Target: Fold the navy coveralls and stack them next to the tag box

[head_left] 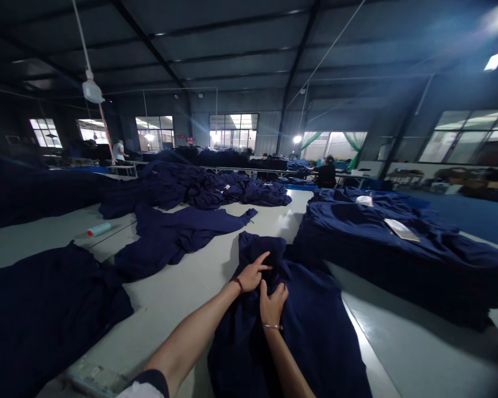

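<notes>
Left hand (pixel 251 275) and right hand (pixel 273 305) on a crumpled navy cloth garment (pixel 249 354)

Left fingers stretched across the folds, grip unclear; right fingertips closed on a bunched fold. Garment lying lengthwise beneath both hands on a pale grey counter (pixel 161 326), gathered at its upper end, flatter toward the near end. Just right of the hands, a deep pile of navy cloth (pixel 398 260); ahead, a loosely spread navy garment (pixel 178 235) and a crumpled navy heap (pixel 216 190); farther left, a large navy cloth heap (pixel 45 315) and a small teal-and-white cylinder (pixel 99 229).
</notes>
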`<state>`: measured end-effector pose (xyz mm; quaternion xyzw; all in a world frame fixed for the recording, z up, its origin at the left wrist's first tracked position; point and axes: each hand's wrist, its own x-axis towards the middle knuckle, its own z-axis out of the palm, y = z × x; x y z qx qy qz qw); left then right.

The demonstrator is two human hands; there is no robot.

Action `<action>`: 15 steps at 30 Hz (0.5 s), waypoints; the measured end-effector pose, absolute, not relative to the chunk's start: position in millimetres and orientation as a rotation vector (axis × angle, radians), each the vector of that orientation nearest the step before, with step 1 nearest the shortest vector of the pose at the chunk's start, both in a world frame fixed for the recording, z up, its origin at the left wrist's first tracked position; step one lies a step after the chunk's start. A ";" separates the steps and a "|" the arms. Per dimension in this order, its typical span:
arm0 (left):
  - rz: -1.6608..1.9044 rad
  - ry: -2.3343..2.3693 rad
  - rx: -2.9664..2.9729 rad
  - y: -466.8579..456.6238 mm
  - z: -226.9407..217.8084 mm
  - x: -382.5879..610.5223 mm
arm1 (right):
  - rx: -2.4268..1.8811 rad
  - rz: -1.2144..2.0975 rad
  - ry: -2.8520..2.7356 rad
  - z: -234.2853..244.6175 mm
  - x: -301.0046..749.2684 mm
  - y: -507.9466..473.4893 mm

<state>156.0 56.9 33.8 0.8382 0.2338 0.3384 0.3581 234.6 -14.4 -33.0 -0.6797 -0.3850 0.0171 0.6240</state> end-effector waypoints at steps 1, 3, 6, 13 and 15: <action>0.962 0.732 2.118 56.5 31.2 155.3 | -1.538 0.002 -0.884 -31.5 234.6 -16.3; 1.149 1.146 2.021 58.8 26.7 148.0 | -1.511 -0.043 -0.917 -28.2 234.3 -19.6; 1.082 1.728 1.936 64.5 22.0 131.0 | -1.511 -0.026 -0.988 -22.7 232.2 -23.9; 0.948 1.689 1.945 70.7 24.4 122.5 | -1.534 0.134 -1.154 -11.9 226.9 -32.5; 1.058 1.703 1.871 77.5 36.0 118.1 | -1.513 0.177 -1.169 -10.7 226.9 -35.2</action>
